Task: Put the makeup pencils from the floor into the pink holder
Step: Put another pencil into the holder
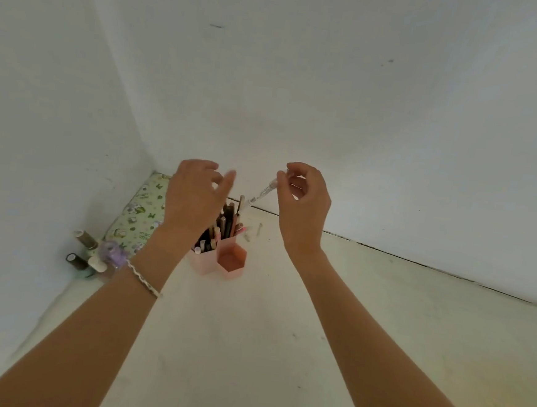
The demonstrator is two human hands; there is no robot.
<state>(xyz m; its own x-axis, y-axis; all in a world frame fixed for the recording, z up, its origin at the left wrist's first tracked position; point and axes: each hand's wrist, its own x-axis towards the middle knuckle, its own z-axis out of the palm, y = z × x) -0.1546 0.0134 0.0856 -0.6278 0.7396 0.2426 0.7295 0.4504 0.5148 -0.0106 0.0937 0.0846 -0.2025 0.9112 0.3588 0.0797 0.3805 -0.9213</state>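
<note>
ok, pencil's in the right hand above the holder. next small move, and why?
Probably ease the pencil down into the holder and release. The right hand pinches its top end; it hangs tilted, lower end near the tops of the pencils standing there. The left hand hovers open, holding nothing.

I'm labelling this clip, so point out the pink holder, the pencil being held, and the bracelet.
pink holder (pixel 232 273), head view, front wall of its empty compartment.
pencil (pixel 261 192), head view, middle of its shaft.
bracelet (pixel 144 278), head view, chain across the left wrist.
</note>
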